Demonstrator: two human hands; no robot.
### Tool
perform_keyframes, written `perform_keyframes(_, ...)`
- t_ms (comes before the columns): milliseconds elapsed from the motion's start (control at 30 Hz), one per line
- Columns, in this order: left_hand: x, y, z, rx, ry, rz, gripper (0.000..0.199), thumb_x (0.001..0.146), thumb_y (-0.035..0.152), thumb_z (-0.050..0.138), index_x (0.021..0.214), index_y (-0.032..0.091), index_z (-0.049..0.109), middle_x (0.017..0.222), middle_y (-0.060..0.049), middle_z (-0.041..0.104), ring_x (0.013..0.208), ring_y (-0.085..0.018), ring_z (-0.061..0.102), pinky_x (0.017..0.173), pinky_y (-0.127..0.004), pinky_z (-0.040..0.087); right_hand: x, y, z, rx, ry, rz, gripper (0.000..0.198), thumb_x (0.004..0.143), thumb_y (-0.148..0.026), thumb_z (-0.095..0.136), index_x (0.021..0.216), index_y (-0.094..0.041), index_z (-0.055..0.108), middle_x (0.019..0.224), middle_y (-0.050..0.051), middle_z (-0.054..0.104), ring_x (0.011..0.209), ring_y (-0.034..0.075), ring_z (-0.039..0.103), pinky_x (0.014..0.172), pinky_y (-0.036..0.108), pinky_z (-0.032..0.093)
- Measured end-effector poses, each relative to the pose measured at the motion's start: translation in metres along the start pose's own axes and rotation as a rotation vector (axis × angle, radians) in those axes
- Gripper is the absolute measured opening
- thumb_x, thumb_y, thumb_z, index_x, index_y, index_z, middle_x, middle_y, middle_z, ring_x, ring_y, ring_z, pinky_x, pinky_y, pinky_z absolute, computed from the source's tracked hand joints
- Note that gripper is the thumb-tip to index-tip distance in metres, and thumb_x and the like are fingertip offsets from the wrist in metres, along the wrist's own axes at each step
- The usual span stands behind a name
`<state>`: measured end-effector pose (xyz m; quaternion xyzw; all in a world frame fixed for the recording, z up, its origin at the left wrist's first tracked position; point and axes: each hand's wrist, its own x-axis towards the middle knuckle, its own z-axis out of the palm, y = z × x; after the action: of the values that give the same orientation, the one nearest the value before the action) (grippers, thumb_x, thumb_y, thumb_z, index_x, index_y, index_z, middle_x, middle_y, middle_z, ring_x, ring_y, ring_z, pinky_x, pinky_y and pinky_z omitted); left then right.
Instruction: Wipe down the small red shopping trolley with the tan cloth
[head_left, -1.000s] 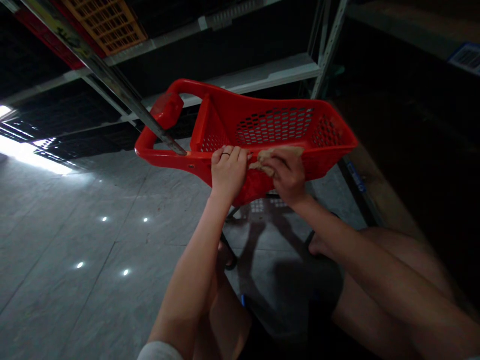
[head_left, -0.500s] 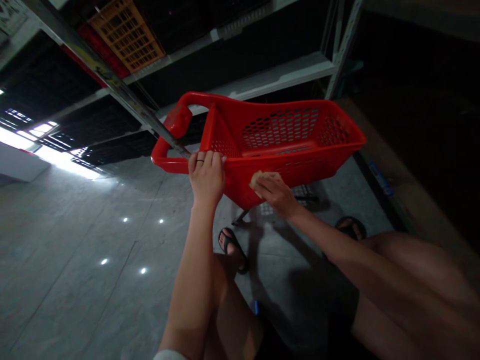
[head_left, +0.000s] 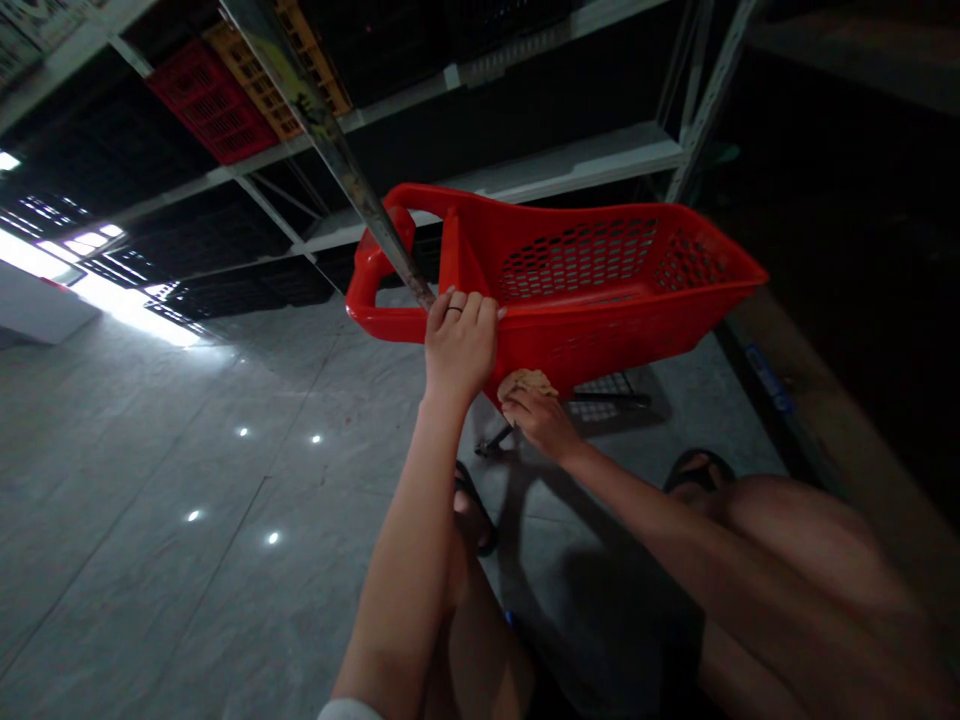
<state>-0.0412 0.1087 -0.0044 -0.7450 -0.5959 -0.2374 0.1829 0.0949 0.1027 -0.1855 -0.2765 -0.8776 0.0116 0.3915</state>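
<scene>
A red plastic crate (head_left: 214,105) sits shelved, upper left of the red shopping cart (head_left: 630,325). The left hand (head_left: 460,345) has its grip clamped over the cart's near rim; just right, a crumpled tan cloth (head_left: 531,381) meets the cart's lower side, bunched within the grip of the right hand (head_left: 545,424).

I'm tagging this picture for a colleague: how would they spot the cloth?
Find the red shopping cart. The left hand rests on its near rim; lower down, the right hand holds the cloth. It is crumpled and tan, unlike the smooth red cart.
</scene>
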Motion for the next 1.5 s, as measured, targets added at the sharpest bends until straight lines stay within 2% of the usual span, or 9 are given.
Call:
perform_keyframes(167,0.002,0.007,-0.002,-0.069,-0.019,0.06,0.038,0.108,0.032,0.033,0.107,0.022,0.069,0.109,-0.009,0.074,0.122,-0.025,0.063,0.12,-0.044,0.034,0.06,-0.003,-0.051,0.077,0.45,0.123,0.027,0.099,-0.014,0.047,0.099,-0.023,0.072,0.108,0.007,0.07,0.105,0.021,0.065,0.095,0.039,0.055)
perform_keyframes(267,-0.002,0.008,-0.011,-0.157,0.043,0.107,0.04,0.108,0.028,0.029,0.126,0.025,0.065,0.131,-0.006,0.071,0.135,-0.021,0.057,0.123,-0.042,0.031,0.09,-0.006,-0.071,0.11,0.569,0.227,0.021,0.1,-0.02,0.05,0.097,-0.026,0.07,0.11,0.006,0.068,0.109,0.022,0.064,0.101,0.043,0.053)
perform_keyframes(500,-0.017,-0.012,-0.02,-0.176,0.388,-0.131,0.048,0.107,0.029,0.027,0.15,0.028,0.047,0.159,-0.006,0.05,0.157,-0.018,0.029,0.13,-0.046,0.02,0.035,0.002,-0.022,0.073,0.258,0.13,0.018,0.099,-0.022,0.054,0.101,-0.025,0.071,0.109,0.007,0.072,0.109,0.024,0.065,0.1,0.045,0.052)
perform_keyframes(600,-0.011,-0.024,-0.015,-0.167,0.391,-0.231,0.051,0.107,0.03,0.027,0.157,0.026,0.038,0.162,-0.007,0.045,0.157,-0.018,0.028,0.129,-0.045,0.022,0.021,0.009,-0.018,0.067,0.161,0.081,0.023,0.099,-0.018,0.051,0.109,-0.025,0.07,0.114,0.007,0.072,0.112,0.023,0.066,0.102,0.044,0.053)
perform_keyframes(833,0.015,-0.049,0.014,-0.157,0.307,-0.25,0.049,0.107,0.034,0.035,0.154,0.022,0.04,0.143,-0.011,0.064,0.138,-0.02,0.055,0.125,-0.046,0.03,0.114,0.003,-0.072,0.053,0.429,0.119,0.019,0.099,-0.019,0.053,0.106,-0.025,0.07,0.113,0.007,0.069,0.108,0.022,0.065,0.099,0.04,0.053)
perform_keyframes(967,0.02,-0.051,0.018,-0.157,0.35,-0.271,0.044,0.107,0.035,0.04,0.148,0.022,0.049,0.13,-0.009,0.071,0.128,-0.02,0.061,0.124,-0.042,0.032,0.142,0.001,-0.063,0.009,0.386,0.086,0.022,0.1,-0.02,0.051,0.111,-0.024,0.07,0.119,0.009,0.069,0.114,0.023,0.064,0.101,0.04,0.051)
perform_keyframes(1167,0.018,-0.056,0.0,-0.157,0.278,-0.253,0.036,0.105,0.041,0.047,0.135,0.028,0.062,0.116,-0.006,0.076,0.118,-0.023,0.066,0.116,-0.042,0.038,0.025,0.011,0.004,-0.064,0.12,0.025,0.028,0.097,-0.011,0.048,0.111,-0.02,0.072,0.109,0.009,0.074,0.105,0.024,0.067,0.094,0.04,0.055)
perform_keyframes(1267,0.016,-0.056,-0.01,-0.178,0.212,-0.252,0.034,0.104,0.044,0.051,0.129,0.027,0.066,0.111,-0.006,0.076,0.115,-0.024,0.066,0.115,-0.043,0.036,-0.007,0.006,0.007,-0.021,0.112,0.083,0.032,0.095,-0.008,0.047,0.109,-0.02,0.073,0.104,0.009,0.074,0.1,0.024,0.068,0.091,0.04,0.056)
perform_keyframes(1500,0.005,-0.051,-0.031,-0.232,0.198,-0.136,0.022,0.098,0.039,0.064,0.114,0.026,0.072,0.098,-0.002,0.076,0.101,-0.021,0.068,0.108,-0.042,0.04,0.118,-0.029,-0.077,0.099,0.55,0.178,0.025,0.098,-0.019,0.054,0.114,-0.028,0.07,0.116,0.005,0.069,0.115,0.022,0.064,0.107,0.043,0.05)
